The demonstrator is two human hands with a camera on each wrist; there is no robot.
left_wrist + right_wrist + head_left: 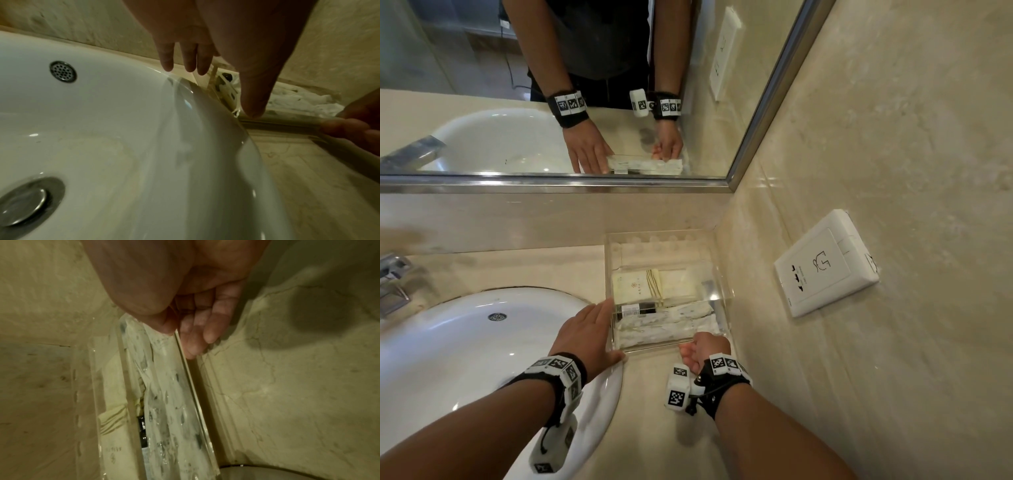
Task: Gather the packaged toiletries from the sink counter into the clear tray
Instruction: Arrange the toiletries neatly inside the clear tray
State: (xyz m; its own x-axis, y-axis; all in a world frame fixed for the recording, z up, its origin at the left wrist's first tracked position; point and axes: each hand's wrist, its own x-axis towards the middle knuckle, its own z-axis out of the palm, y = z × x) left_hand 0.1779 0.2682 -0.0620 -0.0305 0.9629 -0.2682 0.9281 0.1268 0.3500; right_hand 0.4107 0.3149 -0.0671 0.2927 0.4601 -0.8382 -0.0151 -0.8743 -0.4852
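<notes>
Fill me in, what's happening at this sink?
A person is at a bathroom counter with both hands on a clear tray that sits in the corner beside the sink. The left hand lies flat against the tray's left wall, fingers straight. The right hand pinches the near rim, thumb inside and fingers outside. Packaged toiletries already lie inside, a cream sachet among them. No packet shows loose on the visible counter, so this looks like steadying or repositioning the tray.

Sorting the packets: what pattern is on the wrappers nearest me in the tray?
White wrappers with small dark speckled print; clearest in the head view.
</notes>
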